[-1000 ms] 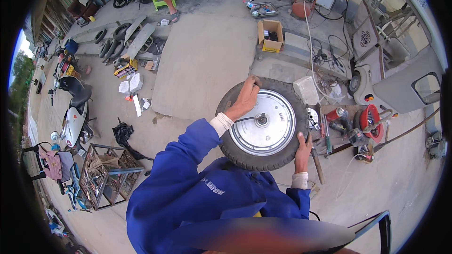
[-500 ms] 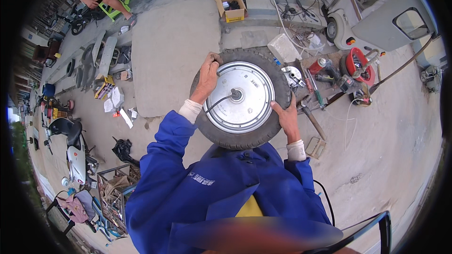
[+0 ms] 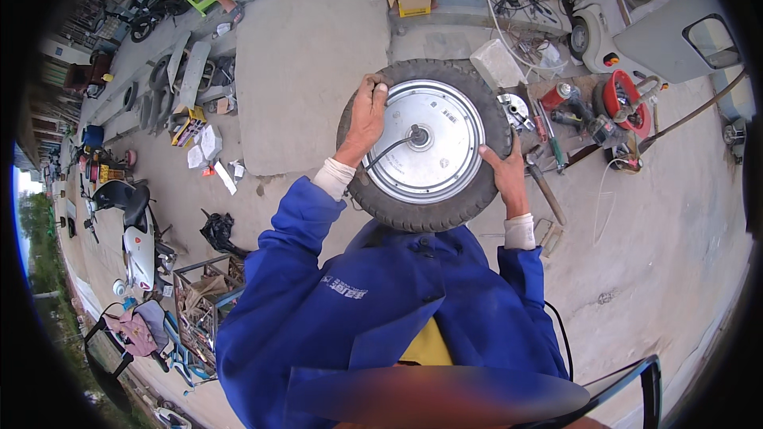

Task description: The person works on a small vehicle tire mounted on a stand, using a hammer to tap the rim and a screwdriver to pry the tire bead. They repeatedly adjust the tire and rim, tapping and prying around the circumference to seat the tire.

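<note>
Between my hands is a hub-motor wheel (image 3: 445,143), a silver metal disc inside a black rubber tire (image 3: 405,218). A short axle stands at its centre, and a black cable (image 3: 387,151) runs from there toward the lower left. My left hand (image 3: 366,119) grips the tire's upper left side, with the thumb by the rim and the fingers curled over the tread. On the tire's right side, my right hand (image 3: 506,175) is closed, thumb on the sidewall and the fingers partly hidden behind it. Just right of the wheel lies a silver brake plate (image 3: 517,114).
A hammer (image 3: 545,192), screwdrivers, a power drill (image 3: 602,127) and a red basin (image 3: 624,102) lie to the right. A cardboard box (image 3: 413,4) and a white block (image 3: 497,63) are beyond the wheel. Left are a scooter (image 3: 139,250) and a metal crate (image 3: 199,290). A person sits far left.
The view has shifted, so the surroundings sit farther right and mostly higher. The wheel stays between both hands, with nearly the same grip; its face looks much the same.
</note>
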Motion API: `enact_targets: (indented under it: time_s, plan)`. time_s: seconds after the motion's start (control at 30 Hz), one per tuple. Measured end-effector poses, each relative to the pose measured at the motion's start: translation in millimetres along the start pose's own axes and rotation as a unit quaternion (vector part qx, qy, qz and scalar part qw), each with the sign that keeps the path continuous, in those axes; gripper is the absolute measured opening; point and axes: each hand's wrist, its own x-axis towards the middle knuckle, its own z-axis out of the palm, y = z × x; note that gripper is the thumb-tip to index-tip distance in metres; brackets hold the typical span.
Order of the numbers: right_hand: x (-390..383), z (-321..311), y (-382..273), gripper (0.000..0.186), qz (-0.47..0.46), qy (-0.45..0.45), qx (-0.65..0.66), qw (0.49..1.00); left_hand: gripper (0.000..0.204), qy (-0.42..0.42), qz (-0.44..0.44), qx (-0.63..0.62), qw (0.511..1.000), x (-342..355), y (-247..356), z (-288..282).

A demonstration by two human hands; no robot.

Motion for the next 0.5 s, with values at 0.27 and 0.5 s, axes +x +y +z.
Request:
enact_targets:
  time_s: [0.27, 0.5]
  plan:
    - [3, 0, 2, 0.113, 0.010, -0.001, -0.010, 1.000, 0.017, -0.202, -0.131, -0.293, 0.925, 39, -45, -31]
    - [-4, 1, -10, 0.111, 0.020, 0.002, 0.012, 1.000, 0.021, -0.003, -0.071, -0.050, 0.996, 2, -10, -9]
